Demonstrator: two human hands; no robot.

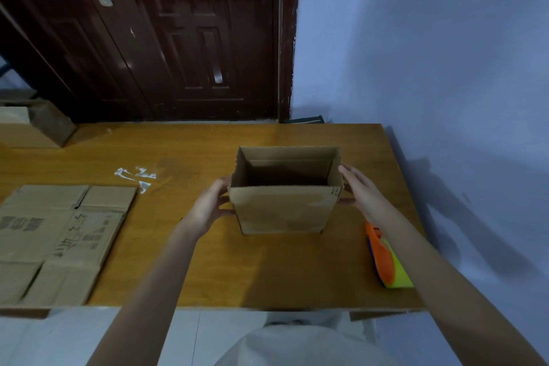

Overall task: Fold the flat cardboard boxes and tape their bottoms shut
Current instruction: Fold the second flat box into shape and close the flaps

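Observation:
An erected cardboard box (282, 208) stands upright on the wooden table (267, 270) with its top open, and its dark inside shows. My left hand (208, 205) grips the box's left side, fingers curved to the upper corner and thumb at the front edge. Against the right side lies my right hand (361, 190), fingers straight along the wall and thumb near the front corner. A flat unfolded cardboard box (59, 241) with printed writing lies at the table's left. An orange and yellow-green tape dispenser (386, 258) lies to the right, under my right forearm.
Another brown box (32, 131) sits at the far left back corner. White tape scraps (138, 177) stick to the tabletop left of the box. A dark door and a blue wall stand behind the table. The table's right edge runs close to the dispenser.

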